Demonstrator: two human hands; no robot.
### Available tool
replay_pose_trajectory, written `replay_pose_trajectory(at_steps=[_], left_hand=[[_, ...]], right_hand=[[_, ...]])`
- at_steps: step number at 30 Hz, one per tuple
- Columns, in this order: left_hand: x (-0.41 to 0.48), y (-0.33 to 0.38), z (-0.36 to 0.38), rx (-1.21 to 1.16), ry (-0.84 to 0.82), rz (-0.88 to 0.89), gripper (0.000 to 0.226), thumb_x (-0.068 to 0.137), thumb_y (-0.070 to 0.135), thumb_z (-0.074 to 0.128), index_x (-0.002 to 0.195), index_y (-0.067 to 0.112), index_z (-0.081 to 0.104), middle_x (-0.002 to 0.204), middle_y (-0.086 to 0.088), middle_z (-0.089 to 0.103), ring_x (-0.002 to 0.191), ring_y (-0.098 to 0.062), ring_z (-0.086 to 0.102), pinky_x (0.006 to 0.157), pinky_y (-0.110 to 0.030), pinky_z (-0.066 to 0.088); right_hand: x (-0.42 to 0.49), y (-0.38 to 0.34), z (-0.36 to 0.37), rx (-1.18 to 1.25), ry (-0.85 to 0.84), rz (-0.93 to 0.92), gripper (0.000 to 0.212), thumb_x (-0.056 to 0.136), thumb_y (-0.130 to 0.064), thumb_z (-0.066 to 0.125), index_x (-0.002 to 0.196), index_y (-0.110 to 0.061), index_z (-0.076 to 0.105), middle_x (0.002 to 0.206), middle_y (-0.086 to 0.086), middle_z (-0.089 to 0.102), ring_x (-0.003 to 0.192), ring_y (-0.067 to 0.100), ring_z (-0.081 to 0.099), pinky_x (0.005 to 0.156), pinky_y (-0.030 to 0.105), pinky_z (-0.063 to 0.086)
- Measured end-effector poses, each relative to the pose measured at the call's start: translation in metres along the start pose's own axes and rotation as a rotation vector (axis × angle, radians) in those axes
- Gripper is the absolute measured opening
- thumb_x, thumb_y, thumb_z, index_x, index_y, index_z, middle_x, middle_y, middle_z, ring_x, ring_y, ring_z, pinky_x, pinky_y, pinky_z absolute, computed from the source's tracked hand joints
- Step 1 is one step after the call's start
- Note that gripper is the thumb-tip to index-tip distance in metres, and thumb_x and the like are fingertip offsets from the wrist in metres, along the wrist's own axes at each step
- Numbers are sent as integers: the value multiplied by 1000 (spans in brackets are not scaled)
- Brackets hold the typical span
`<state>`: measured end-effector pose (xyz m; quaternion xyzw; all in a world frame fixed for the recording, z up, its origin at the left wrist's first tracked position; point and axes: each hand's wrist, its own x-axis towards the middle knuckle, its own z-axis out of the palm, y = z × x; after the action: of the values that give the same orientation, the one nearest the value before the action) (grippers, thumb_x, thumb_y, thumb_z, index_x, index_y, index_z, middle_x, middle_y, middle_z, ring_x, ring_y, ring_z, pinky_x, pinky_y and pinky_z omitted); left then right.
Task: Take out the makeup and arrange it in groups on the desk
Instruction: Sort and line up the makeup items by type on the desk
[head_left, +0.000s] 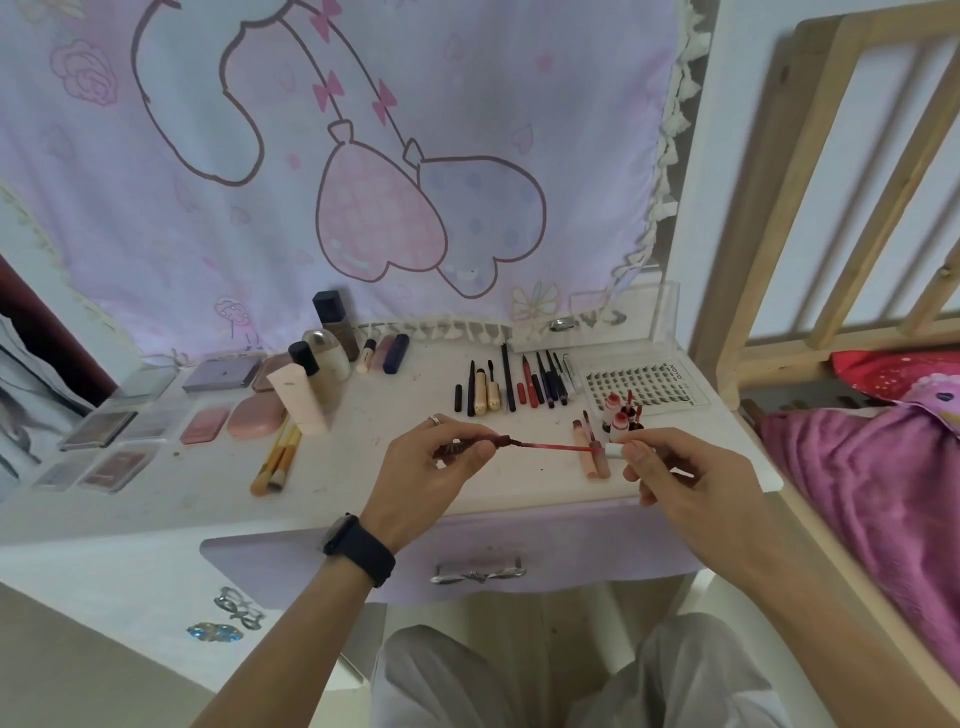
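Wand (550, 446) is out of its tube (614, 450), both held in the air over the front of the desk (374, 421). The left hand (441, 462) pinches the dark cap end between thumb and curled fingertips (480, 452). The right hand (675, 467) pinches the pale tube between thumb and forefinger, with its other fingers curled under. The red stem runs level between the two hands, and its tip is at or just inside the tube mouth. I cannot tell which.

Step in hand, as I judge it: closing a lip gloss before sorting it. Most of the task looks done, since groups already lie on the desk:
- palettes (104, 426) and pink compacts (249, 415) at left
- bottles (311, 374) behind them
- brushes (275, 457) at left of centre
- a row of pencils (519, 384) at centre
- a lash tray (649, 384) at far right
- lip items (621, 415) standing near it, with two pale tubes (595, 462) lying just beside

Next move, my estimate: keep the stem in line with the tube mouth, slide it in and twist the cap until it seats. Then lay the gloss down with the lip items, which lie right under the hands.

Risk: the wet red stem could smear the desk or a fingertip if it misses the mouth. A careless set-down might topple the upright lip bottles.
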<state>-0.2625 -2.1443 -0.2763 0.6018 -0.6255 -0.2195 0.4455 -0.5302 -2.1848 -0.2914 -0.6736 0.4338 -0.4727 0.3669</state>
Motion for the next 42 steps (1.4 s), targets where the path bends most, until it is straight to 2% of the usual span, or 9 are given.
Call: replay_pose_trajectory(at_steps=[3, 6, 10, 15, 19, 22, 30, 35, 42], left_hand=[[1, -4, -3, -49, 33, -34, 12, 90, 30, 70, 100, 30, 76, 89, 12, 70, 84, -6, 61, 74, -11, 44], [1, -7, -5, -139, 73, -62, 18, 86, 44, 63, 100, 37, 72, 90, 20, 71, 85, -1, 62, 75, -11, 46], [0, -14, -7, -295, 169, -179, 26, 93, 43, 55, 103, 29, 73, 80, 14, 68, 67, -4, 56, 63, -18, 47], [-5, -6, -1, -545, 159, -274, 36, 90, 50, 51, 97, 26, 77, 76, 3, 51, 64, -14, 44, 63, -26, 41], [-3, 4, 5, -538, 127, -287, 32, 87, 52, 60, 100, 28, 77, 67, 10, 50, 62, -10, 44, 64, -25, 42], [-1, 5, 6, -505, 141, -311, 16, 86, 39, 74, 98, 29, 77, 70, 8, 54, 63, -6, 49, 64, -19, 45], [-1, -4, -2, -457, 105, -378, 9, 87, 31, 76, 94, 28, 80, 94, 4, 76, 92, -5, 67, 79, -21, 44], [2, -14, -10, -474, 150, -402, 7, 84, 35, 78, 89, 31, 80, 90, 9, 76, 80, 5, 66, 76, -20, 44], [8, -27, -14, -505, 141, -450, 17, 82, 40, 78, 91, 26, 81, 77, 14, 74, 60, 12, 58, 73, -24, 44]], right_hand=[[-1, -1, 1, 133, 42, 56, 13, 85, -43, 65, 89, -39, 76, 75, -7, 74, 55, 7, 61, 59, 13, 52], [-2, 1, 4, 304, 77, 134, 13, 84, -38, 66, 89, -38, 78, 75, 1, 74, 54, 8, 60, 57, 17, 53], [-7, 5, 16, 526, 123, 301, 22, 76, -39, 72, 91, -25, 81, 81, 9, 76, 58, 9, 62, 56, 19, 54], [-3, 1, 47, 854, 68, 517, 30, 75, -20, 76, 101, -6, 77, 96, 19, 76, 58, 11, 62, 52, 22, 55], [3, -13, 81, 990, -21, 610, 34, 84, -15, 69, 116, -2, 64, 111, 21, 74, 58, 13, 64, 51, 23, 57], [5, -20, 103, 1003, -63, 642, 37, 91, -16, 65, 124, -1, 60, 114, 18, 74, 58, 13, 64, 51, 24, 57], [10, -27, 137, 914, -85, 633, 21, 90, -18, 71, 107, -7, 78, 91, 5, 75, 63, 11, 57, 55, 23, 52], [13, -29, 149, 852, -94, 630, 27, 72, -25, 80, 96, -13, 82, 90, 5, 75, 62, 9, 56, 59, 23, 51], [17, -23, 159, 760, -106, 613, 26, 75, -28, 81, 98, -18, 82, 99, 8, 78, 62, 7, 57, 62, 22, 51]])
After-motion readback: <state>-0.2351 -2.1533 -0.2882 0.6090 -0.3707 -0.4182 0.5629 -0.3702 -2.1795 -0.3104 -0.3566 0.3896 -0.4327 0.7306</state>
